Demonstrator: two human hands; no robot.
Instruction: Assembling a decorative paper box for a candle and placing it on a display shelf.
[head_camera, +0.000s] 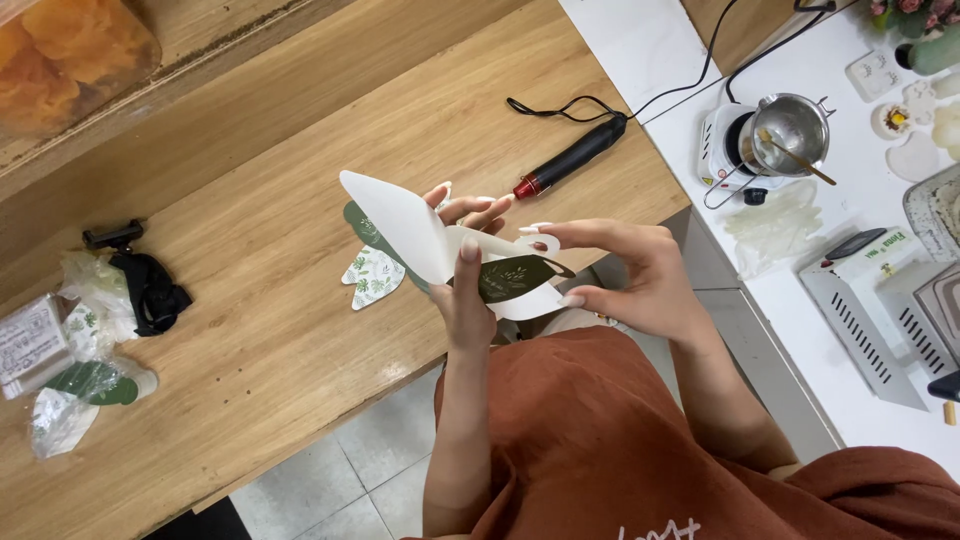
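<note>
Item: flat die-cut card box blank (420, 240), white inside, green leaf print outside, held over the near edge of the wooden desk (250, 300). Left hand (465, 285) pinches its middle, thumb on top; right hand (630, 280) pinches the right-hand flap. Long axis runs left to right, between both hands.

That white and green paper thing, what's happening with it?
A person is holding a flat card cutout, white on one side and green with leaf prints on the other, in both hands above the wooden table. The left hand pinches it from below, thumb on top. The right hand holds its green flap with the fingertips. A red and black corded tool lies on the table behind, and plastic bags lie at the left.
</note>
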